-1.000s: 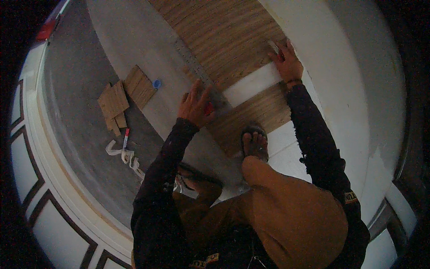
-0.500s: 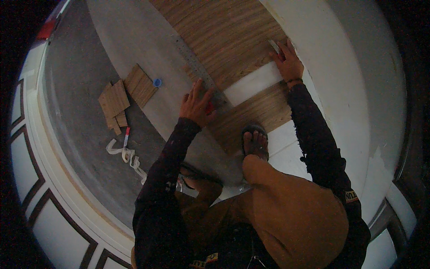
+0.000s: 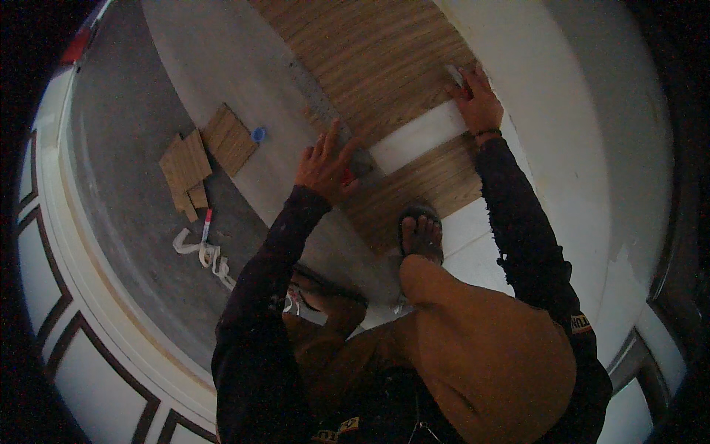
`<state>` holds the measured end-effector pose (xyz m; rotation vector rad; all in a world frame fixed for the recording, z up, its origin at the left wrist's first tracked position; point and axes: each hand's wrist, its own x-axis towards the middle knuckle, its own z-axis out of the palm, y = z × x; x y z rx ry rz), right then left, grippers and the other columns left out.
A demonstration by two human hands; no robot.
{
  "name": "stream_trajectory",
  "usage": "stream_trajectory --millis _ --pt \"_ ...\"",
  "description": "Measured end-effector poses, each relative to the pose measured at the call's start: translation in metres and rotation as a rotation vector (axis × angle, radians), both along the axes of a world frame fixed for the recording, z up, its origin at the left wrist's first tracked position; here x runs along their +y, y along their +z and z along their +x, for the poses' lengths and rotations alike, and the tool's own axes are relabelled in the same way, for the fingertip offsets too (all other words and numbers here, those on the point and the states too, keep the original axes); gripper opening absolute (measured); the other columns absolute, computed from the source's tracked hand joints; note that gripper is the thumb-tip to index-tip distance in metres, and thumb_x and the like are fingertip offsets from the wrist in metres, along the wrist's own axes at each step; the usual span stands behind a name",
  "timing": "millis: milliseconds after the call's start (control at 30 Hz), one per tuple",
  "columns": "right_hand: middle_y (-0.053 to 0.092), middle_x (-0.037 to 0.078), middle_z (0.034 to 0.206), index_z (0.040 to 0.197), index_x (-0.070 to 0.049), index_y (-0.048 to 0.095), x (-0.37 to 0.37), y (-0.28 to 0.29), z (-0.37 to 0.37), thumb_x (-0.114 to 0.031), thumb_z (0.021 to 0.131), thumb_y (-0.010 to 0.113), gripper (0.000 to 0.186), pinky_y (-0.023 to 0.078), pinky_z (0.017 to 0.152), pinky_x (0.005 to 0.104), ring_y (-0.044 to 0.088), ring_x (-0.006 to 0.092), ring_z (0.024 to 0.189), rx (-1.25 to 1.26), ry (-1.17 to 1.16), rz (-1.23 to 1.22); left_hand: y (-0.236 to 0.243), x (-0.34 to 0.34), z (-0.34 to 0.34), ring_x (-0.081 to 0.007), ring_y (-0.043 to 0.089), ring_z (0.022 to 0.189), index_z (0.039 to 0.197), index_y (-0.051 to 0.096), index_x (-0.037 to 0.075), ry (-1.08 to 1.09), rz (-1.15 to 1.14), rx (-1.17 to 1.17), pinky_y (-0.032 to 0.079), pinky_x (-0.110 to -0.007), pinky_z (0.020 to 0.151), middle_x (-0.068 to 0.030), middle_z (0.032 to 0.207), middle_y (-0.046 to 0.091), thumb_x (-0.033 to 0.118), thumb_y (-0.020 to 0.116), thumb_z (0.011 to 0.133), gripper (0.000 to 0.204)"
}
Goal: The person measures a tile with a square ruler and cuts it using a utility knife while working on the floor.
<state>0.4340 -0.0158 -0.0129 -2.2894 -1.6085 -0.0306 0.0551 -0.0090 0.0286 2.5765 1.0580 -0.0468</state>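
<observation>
My left hand point(image 3: 323, 164) lies over the edge of the grey strip of floor, its fingers stretched and spread. A small red thing point(image 3: 347, 176) shows beside its palm, mostly hidden. Against the wall at the right, my right hand point(image 3: 479, 103) has its fingers bent around a small flat grey piece point(image 3: 455, 74), whose kind I cannot make out. That hand is at the edge of the wood-look planks point(image 3: 384, 66). Between these and a nearer wood-look plank point(image 3: 414, 181) runs a bare white band point(image 3: 418, 138).
Cut wood-look pieces point(image 3: 185, 166) lie at the left, near a blue ring-shaped thing point(image 3: 258, 134). A red-and-white marker-like stick point(image 3: 207, 224) and a curled white strip point(image 3: 211, 259) are closer to me. My sandalled foot point(image 3: 421, 229) stands on the plank's near edge. A white wall point(image 3: 584, 148) rises at the right.
My left hand has shifted slightly leftward and its fingers have spread further. The right hand stays by the wall, barely moved.
</observation>
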Motion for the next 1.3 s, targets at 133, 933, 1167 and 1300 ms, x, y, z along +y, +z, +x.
stream_trajectory --millis 133,933,1167,1300 --pt "0.053 0.011 0.145 0.128 -0.027 0.064 0.001 0.008 -0.003 -0.052 0.085 0.071 0.05 0.056 0.087 0.0401 0.066 0.0281 0.113 0.123 -0.025 -0.053 -0.006 -0.003 0.0 -0.045 0.043 0.136 0.152 0.038 0.028 0.016 0.008 0.054 0.043 -0.053 0.101 -0.0174 0.163 0.019 0.043 0.08 0.068 0.096" --pt "0.05 0.017 0.147 0.135 -0.027 0.06 -0.001 0.002 0.006 -0.043 0.09 0.069 0.049 0.053 0.093 0.0409 0.059 0.0324 0.124 0.143 -0.001 -0.052 0.0 0.001 0.005 -0.0401 0.041 0.138 0.141 0.047 0.01 0.046 -0.025 0.093 0.039 -0.053 0.107 -0.0184 0.157 0.032 0.047 0.083 0.064 0.093" --pt "0.061 0.019 0.128 0.126 -0.014 0.064 -0.004 0.017 -0.006 -0.04 0.091 0.068 0.044 0.054 0.086 0.0405 0.066 0.0321 0.105 0.202 0.064 -0.023 -0.003 -0.003 -0.004 -0.0378 0.037 0.141 0.135 0.053 0.01 0.053 -0.006 0.079 0.033 -0.057 0.112 -0.0175 0.158 0.031 0.046 0.083 0.064 0.085" --pt "0.066 0.014 0.089 0.099 -0.006 0.065 -0.002 0.017 -0.018 -0.036 0.093 0.064 0.031 0.049 0.067 0.0478 0.062 0.0302 0.078 0.436 0.17 0.152 -0.011 0.0 0.013 -0.0382 0.033 0.143 0.135 0.054 0.012 0.015 0.05 -0.002 0.027 -0.06 0.115 -0.0167 0.158 0.032 0.046 0.083 0.064 0.083"
